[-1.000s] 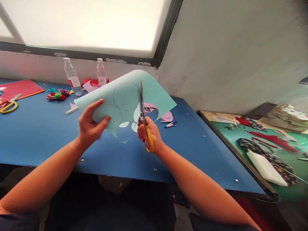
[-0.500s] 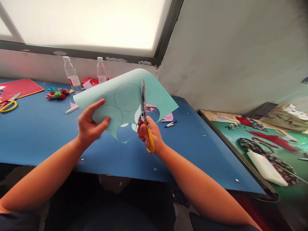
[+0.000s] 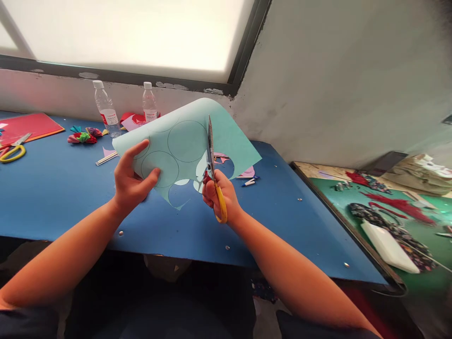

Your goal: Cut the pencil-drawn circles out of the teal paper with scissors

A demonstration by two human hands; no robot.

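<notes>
My left hand [image 3: 132, 174] grips a light blue-green sheet of paper [image 3: 189, 141] by its left part, thumb and forefinger on the near face. Circles are drawn on the sheet, and round openings are cut along its lower edge. In my right hand [image 3: 222, 190] is a pair of scissors [image 3: 211, 150] with yellow handles, blades pointing up at the sheet between the drawn circle and the cut opening. The blades look nearly closed. Below the sheet, pale cut pieces show partly on the blue table [image 3: 197, 235].
Two plastic bottles [image 3: 108, 113] stand by the wall. Leftward lie colourful fabric bundles [image 3: 84, 136], a red folder [image 3: 35, 126] and other yellow-handled scissors [image 3: 14, 153]. A utility knife [image 3: 106, 158] and pens [image 3: 249, 182] lie near the sheet. At right, a green table [image 3: 339, 200] holds cloth and a white box [image 3: 390, 247].
My left hand has slid slightly on the sheet, and the sheet's left end has shifted a little right and up. The scissors stay at nearly the same place.
</notes>
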